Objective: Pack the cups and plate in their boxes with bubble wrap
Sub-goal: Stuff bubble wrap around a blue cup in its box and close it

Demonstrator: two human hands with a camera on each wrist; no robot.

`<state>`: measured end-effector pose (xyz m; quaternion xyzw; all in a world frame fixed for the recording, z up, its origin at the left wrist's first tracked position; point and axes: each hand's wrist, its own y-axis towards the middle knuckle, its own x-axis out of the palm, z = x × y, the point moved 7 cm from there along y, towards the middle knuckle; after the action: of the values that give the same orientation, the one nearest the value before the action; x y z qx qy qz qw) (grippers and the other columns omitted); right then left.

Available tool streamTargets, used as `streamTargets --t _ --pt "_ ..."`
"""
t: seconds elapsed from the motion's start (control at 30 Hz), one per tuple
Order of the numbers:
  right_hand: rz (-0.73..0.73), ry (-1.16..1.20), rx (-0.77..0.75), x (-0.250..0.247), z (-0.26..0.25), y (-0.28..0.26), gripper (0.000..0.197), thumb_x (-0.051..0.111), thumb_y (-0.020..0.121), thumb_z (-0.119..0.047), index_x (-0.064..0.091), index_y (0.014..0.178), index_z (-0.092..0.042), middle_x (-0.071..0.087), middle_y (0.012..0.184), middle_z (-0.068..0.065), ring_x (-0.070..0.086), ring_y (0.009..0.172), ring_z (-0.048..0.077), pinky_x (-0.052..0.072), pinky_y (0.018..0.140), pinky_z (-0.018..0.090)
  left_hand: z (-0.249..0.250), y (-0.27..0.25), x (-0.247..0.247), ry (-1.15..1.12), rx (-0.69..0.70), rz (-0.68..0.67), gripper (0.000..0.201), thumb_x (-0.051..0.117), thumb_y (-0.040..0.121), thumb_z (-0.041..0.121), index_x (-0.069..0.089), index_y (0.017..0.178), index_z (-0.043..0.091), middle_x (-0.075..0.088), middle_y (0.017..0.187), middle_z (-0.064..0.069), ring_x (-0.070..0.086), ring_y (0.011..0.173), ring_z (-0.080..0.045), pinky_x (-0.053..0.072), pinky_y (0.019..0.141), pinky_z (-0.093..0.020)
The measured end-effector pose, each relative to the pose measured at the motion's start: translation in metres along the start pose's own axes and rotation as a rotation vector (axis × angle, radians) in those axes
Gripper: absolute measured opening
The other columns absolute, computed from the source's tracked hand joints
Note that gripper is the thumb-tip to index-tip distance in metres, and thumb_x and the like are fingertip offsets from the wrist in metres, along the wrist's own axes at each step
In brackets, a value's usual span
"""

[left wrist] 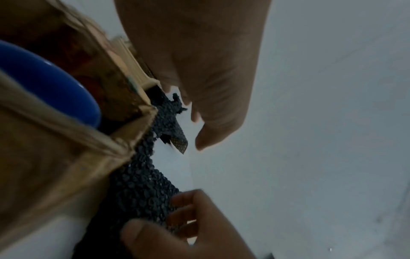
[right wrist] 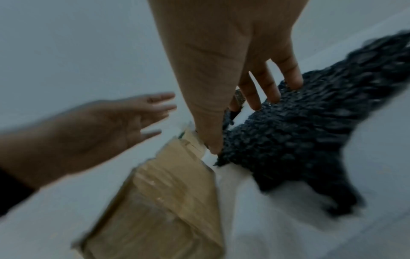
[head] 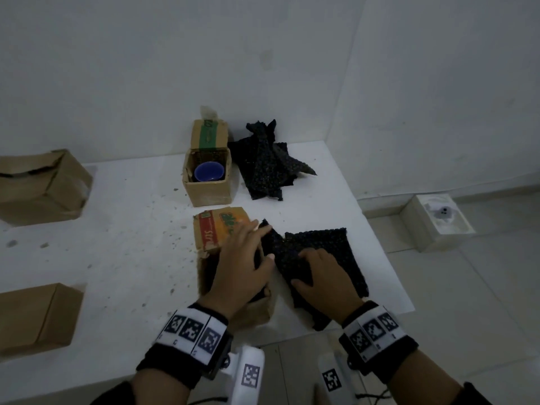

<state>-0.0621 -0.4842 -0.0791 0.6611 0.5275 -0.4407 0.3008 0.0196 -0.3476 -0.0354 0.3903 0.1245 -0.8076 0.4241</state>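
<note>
Near the table's front stands an open cardboard box with an orange and red flap. The left wrist view shows a blue cup inside it. My left hand hovers over the box mouth with straight fingers and holds nothing. A sheet of black bubble wrap lies against the box's right side. My right hand pinches this sheet between thumb and fingers. A second open box at the back holds another blue cup. No plate is in view.
A loose pile of black bubble wrap lies right of the back box. Two closed brown boxes sit on the table's left side. The table's right edge is close to my right hand. A white box is on the floor.
</note>
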Motion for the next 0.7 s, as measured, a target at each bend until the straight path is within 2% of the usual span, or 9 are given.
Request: streamTargets --t 0.13,0.23,0.27,0.33,0.4,0.47,0.57,0.67,0.7 --pt "-0.149 -0.199 0.178 0.031 0.042 -0.010 0.078 0.063 0.067 -0.068 0.049 0.120 -0.012 0.053 0.114 0.006 0.053 0.103 0.027 0.048 0.077 0.036 0.029 0.028 0.052 0.146 0.108 -0.317 0.056 0.056 0.087 0.023 0.036 0.139 0.029 0.023 0.153 0.003 0.001 0.146 -0.016 0.008 0.118 -0.043" --pt "-0.227 -0.193 0.247 0.050 0.061 -0.011 0.074 0.076 0.031 -0.070 0.062 0.076 -0.013 0.060 0.075 0.006 0.059 0.063 0.024 0.044 0.044 0.032 0.031 0.043 0.091 0.314 0.101 -0.605 0.066 0.059 0.083 0.016 0.031 0.142 0.027 0.014 0.156 0.000 -0.002 0.146 -0.020 0.005 0.117 -0.045" --pt "-0.205 -0.192 0.231 0.052 0.064 -0.007 0.071 0.078 0.027 -0.067 0.061 0.070 -0.014 0.058 0.069 0.006 0.058 0.057 0.024 0.042 0.040 0.030 0.028 0.046 0.101 0.371 0.072 -0.692 0.069 0.060 0.082 0.014 0.030 0.143 0.025 0.011 0.157 -0.001 -0.004 0.146 -0.022 0.004 0.117 -0.046" --pt "-0.212 -0.195 0.146 0.048 0.059 -0.002 0.059 0.078 0.054 -0.056 0.062 0.087 -0.009 0.060 0.085 0.012 0.061 0.074 0.031 0.047 0.054 0.034 0.021 0.051 0.115 0.484 0.016 -0.809 0.071 0.062 0.083 0.014 0.027 0.144 0.024 0.008 0.157 -0.002 -0.005 0.146 -0.024 0.003 0.117 -0.049" --pt "-0.191 -0.116 0.158 0.039 0.066 0.004 0.041 0.057 0.085 -0.041 0.054 0.112 -0.011 0.056 0.109 0.014 0.056 0.097 0.030 0.045 0.071 0.032 0.012 0.055 0.124 0.575 -0.019 -0.856 0.069 0.062 0.084 0.018 0.027 0.144 0.024 0.008 0.158 -0.002 -0.005 0.146 -0.025 0.000 0.116 -0.053" --pt "-0.195 0.051 0.148 0.029 0.070 0.012 0.027 0.047 0.093 -0.035 0.051 0.109 -0.014 0.059 0.104 0.011 0.057 0.091 0.025 0.043 0.067 0.028 0.006 0.060 0.128 0.633 -0.023 -0.849 0.066 0.063 0.084 0.025 0.030 0.141 0.027 0.013 0.156 0.000 -0.002 0.145 -0.026 -0.002 0.114 -0.057" --pt "-0.202 0.218 0.149 0.006 0.071 0.022 0.017 0.049 0.093 -0.035 0.042 0.085 -0.022 0.051 0.080 0.001 0.051 0.076 0.020 0.033 0.052 0.026 0.007 0.072 0.120 0.640 0.030 -0.685 0.046 0.058 0.085 0.030 0.044 0.128 0.032 0.038 0.143 0.002 0.021 0.139 -0.024 0.003 0.112 -0.059" --pt "-0.088 0.254 0.151 -0.027 0.073 0.034 0.021 0.054 0.091 -0.035 0.049 0.078 -0.020 0.045 0.084 0.001 0.049 0.077 0.018 0.034 0.060 0.028 0.025 0.091 0.089 0.494 0.074 -0.390 0.029 0.049 0.087 0.021 0.052 0.113 0.031 0.062 0.109 0.005 0.050 0.114 -0.019 0.007 0.114 -0.053" --pt "-0.034 0.272 0.150 -0.040 0.073 0.037 0.020 0.056 0.090 -0.033 0.054 0.080 -0.016 0.045 0.084 0.000 0.047 0.079 0.017 0.033 0.064 0.027 0.032 0.097 0.075 0.432 0.095 -0.297 0.027 0.048 0.087 0.018 0.051 0.111 0.029 0.065 0.099 0.004 0.056 0.104 -0.019 0.015 0.112 -0.049"
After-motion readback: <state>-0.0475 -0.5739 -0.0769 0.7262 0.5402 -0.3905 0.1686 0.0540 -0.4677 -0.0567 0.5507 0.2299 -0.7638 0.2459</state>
